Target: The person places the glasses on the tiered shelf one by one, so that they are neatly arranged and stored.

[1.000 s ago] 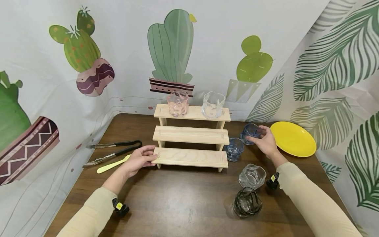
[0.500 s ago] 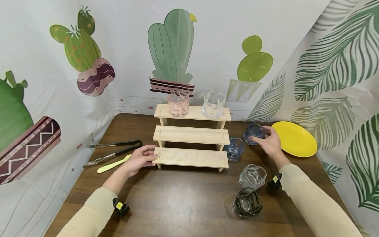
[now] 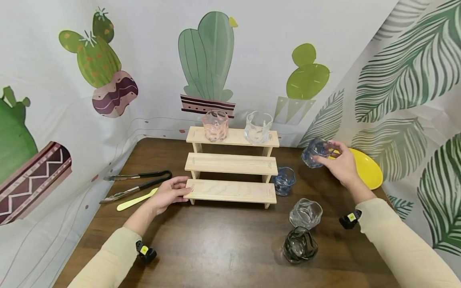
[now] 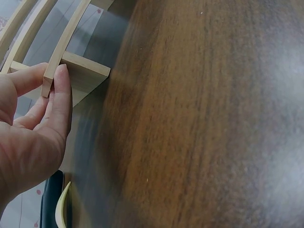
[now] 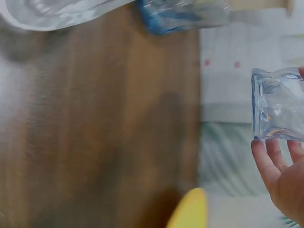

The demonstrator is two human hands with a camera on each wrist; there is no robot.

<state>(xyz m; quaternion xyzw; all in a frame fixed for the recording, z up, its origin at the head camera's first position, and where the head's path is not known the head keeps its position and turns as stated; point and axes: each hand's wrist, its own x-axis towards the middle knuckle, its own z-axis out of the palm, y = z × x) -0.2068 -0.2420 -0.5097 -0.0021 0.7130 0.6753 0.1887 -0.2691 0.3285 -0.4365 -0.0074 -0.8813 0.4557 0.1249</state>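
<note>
My right hand [image 3: 338, 162] holds a blue glass [image 3: 316, 153] tilted above the table's back right, in front of the yellow plate [image 3: 371, 168]. In the right wrist view the fingers are on both sides of this glass [image 5: 278, 104]. My left hand [image 3: 169, 195] pinches the left end of the bottom step of a three-tier wooden stand [image 3: 230, 192]; thumb and fingers sit above and below the board [image 4: 59, 52] in the left wrist view. On the top step stand a pink glass [image 3: 216, 127] and a clear glass [image 3: 257, 128].
Beside the stand's right end is another blue glass [image 3: 284, 182]. Nearer me stand a clear glass [image 3: 306, 214] and a dark grey glass [image 3: 299, 245]. Tongs [image 3: 140, 185] and a pale yellow utensil [image 3: 135, 201] lie at the left. A patterned cloth [image 3: 151, 72] hangs behind the table.
The blue glass in my right hand has come up off the table and shifted right, tilting, and now the hand covers part of the plate. My left hand stays on the stand.
</note>
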